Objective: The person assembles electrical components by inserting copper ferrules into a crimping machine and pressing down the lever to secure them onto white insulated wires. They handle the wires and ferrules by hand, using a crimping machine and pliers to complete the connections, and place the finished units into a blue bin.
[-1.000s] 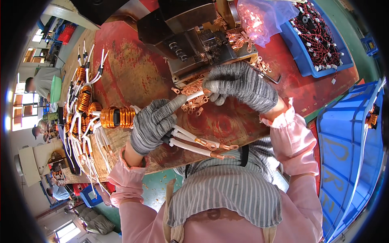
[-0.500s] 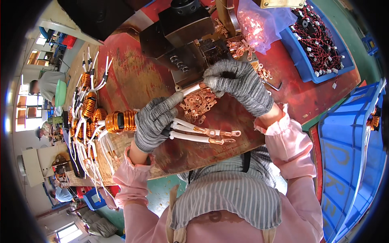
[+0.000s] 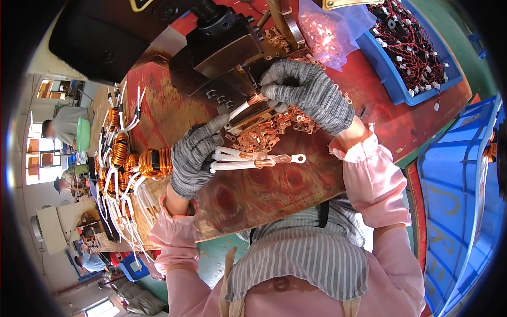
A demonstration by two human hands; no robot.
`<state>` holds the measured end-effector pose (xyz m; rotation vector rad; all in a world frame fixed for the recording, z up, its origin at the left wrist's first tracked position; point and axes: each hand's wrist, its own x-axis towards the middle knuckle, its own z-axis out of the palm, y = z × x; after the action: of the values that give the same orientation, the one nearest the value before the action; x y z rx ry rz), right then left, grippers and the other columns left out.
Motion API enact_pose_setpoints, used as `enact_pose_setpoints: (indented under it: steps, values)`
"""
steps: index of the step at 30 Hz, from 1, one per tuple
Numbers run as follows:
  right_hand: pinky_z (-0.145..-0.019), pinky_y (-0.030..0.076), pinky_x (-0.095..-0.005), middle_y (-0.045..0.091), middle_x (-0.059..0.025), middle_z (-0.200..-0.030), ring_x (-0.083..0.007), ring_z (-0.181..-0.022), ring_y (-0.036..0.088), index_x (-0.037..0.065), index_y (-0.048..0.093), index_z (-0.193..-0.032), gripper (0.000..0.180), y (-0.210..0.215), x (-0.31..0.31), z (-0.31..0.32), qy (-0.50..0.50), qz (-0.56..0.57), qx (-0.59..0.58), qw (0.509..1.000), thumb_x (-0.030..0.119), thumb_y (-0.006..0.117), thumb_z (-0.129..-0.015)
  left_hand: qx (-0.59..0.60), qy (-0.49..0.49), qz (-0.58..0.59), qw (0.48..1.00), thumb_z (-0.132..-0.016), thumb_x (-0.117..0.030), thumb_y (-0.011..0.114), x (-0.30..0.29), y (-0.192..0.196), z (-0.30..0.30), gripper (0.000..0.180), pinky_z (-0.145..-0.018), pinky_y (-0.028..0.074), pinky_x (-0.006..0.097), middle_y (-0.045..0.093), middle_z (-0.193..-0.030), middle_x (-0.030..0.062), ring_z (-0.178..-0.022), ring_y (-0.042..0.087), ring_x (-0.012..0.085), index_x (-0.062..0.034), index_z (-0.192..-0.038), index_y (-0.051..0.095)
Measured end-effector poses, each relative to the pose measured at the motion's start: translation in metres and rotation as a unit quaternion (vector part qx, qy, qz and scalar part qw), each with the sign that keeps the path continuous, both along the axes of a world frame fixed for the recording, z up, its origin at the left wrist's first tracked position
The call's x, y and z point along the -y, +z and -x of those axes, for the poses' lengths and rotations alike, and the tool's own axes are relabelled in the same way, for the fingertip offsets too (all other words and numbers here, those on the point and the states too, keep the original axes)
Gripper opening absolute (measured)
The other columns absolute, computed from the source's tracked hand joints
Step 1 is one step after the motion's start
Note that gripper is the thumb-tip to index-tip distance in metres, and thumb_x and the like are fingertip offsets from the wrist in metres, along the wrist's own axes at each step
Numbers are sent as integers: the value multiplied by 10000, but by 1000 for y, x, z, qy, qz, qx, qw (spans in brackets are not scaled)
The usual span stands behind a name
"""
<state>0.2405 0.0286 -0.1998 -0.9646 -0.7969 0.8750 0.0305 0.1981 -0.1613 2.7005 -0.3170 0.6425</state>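
Observation:
My left hand, in a grey knitted glove, is closed around the white-sleeved leads of a copper-wound coil, which sits just left of it. One white lead runs from its fingers up toward a dark metal press. At that lead's end, my gloved right hand pinches a copper terminal lug beside the press jaws. How far the wire sits inside the lug is hard to see. Other white leads with copper lugs on their ends stick out below my left hand.
Loose copper lugs lie heaped on the worn red table. More coils with white leads are piled at left. At upper right stand a plastic bag of lugs and a blue tray of dark red wires. A large blue bin stands right.
Both hands have shifted slightly, bringing the lead's end and its lug up to the press jaws. The hanging leads have drawn closer together. The view has also shifted a little.

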Motion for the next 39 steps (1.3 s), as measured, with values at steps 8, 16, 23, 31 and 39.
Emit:
enact_pose_setpoints:
  steps: [8, 16, 23, 31, 39]
  values:
    - [-599, 543, -245, 636, -78, -789, -133, -660, 624, -15, 599, -943, 119, -5, -20, -3, -38, 20, 2, 999, -6, 607, -825, 7, 26, -24, 999, -673, -108, 672, 1, -4, -6, 294, -731, 507, 356, 609, -1112, 155, -887, 613, 316, -60, -932, 542]
    - [-588, 544, -262, 650, -100, -789, -153, -660, 639, -43, 596, -934, 116, -7, -27, -6, -52, 16, -13, 998, -9, 601, -823, -11, 75, -35, 997, -677, -100, 679, 1, -6, -7, 294, -763, 499, 376, 610, -1085, 163, -908, 606, 330, -64, -931, 536]
    - [-630, 513, -281, 664, -93, -762, -153, -662, 640, 7, 637, -870, 139, -5, -23, -9, -134, 55, 161, 976, 82, 670, -758, -28, 87, -45, 995, -678, -96, 680, 2, -1, -4, 295, -772, 498, 378, 606, -1085, 169, -917, 607, 328, -65, -938, 543]
    - [-674, 502, -297, 667, -88, -781, -170, -718, 638, 22, 641, -868, 165, -2, -19, -12, -112, 65, 154, 979, 126, 693, -751, -19, 90, -43, 995, -664, -86, 692, 3, 0, -5, 275, -773, 501, 363, 614, -1070, 149, -915, 612, 313, -64, -903, 558]
    - [-661, 498, -291, 650, -85, -768, -146, -696, 605, 8, 630, -894, 205, -2, -11, -14, -214, 63, 163, 961, 156, 703, -771, -7, 72, -30, 997, -661, -79, 691, -1, -4, -5, 278, -771, 500, 360, 617, -1068, 143, -931, 609, 311, -64, -909, 566]
